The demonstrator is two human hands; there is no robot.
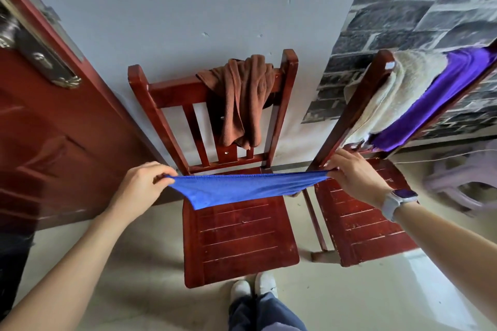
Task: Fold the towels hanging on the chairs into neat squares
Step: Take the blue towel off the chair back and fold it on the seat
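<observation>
A dark red door (53,121) fills the left side, a pale wall sits behind, and a stone-patterned wall covering (419,13) takes the upper right. Two red wooden chairs stand on the light floor: the left chair (239,234) faces the person squarely, the right chair (360,226) is angled beside it, and a blurred pale stool (457,183) sits further right.

Three towels hang untouched. A brown towel (242,102) is bunched over the top rail of the left chair. A cream towel (387,91) and a purple towel (435,99) are draped side by side over the back of the right chair.

The blue towel (242,188) is off the chairs, held in the air above the left chair's seat. The left hand (139,185) pinches one upper corner between thumb and fingers; the right hand (355,177), with a watch (395,201) on its wrist, pinches the other. The top edge is pulled nearly taut, and the cloth sags beneath it.

The towel appears spread for a fold, so the task seems at an early stage. The main risk is a crooked fold: the visible lower edge hangs deeper toward the left, so bringing the corners together now could misalign the edges. A light pinch could also slip and drop a corner onto the seat.
</observation>
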